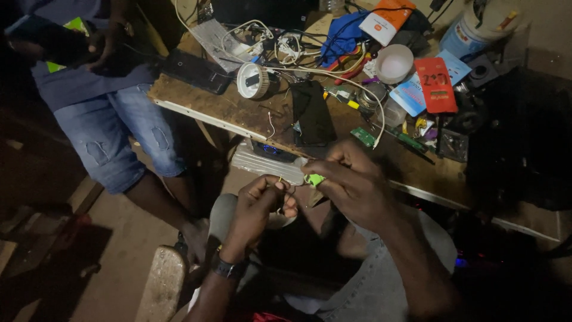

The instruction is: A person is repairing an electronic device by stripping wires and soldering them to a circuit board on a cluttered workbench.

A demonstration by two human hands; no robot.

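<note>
My left hand (259,206) is closed over my lap, pinching a thin wire or small metal part that sticks up between its fingers. My right hand (351,179) is closed beside it, gripping a small bright green piece (314,179) at its fingertips. The two hands almost touch, just in front of the wooden workbench's (238,113) near edge. A dark phone (313,113) lies flat on the bench right behind my hands, with a thin white cable curling past it.
The bench holds a white round bowl (394,62), a round white reel (253,80), tangled cables, red and blue cards, small circuit boards and a second phone (196,70). A person in denim shorts (119,131) stands at left holding a phone. A wooden stool edge (162,286) is below.
</note>
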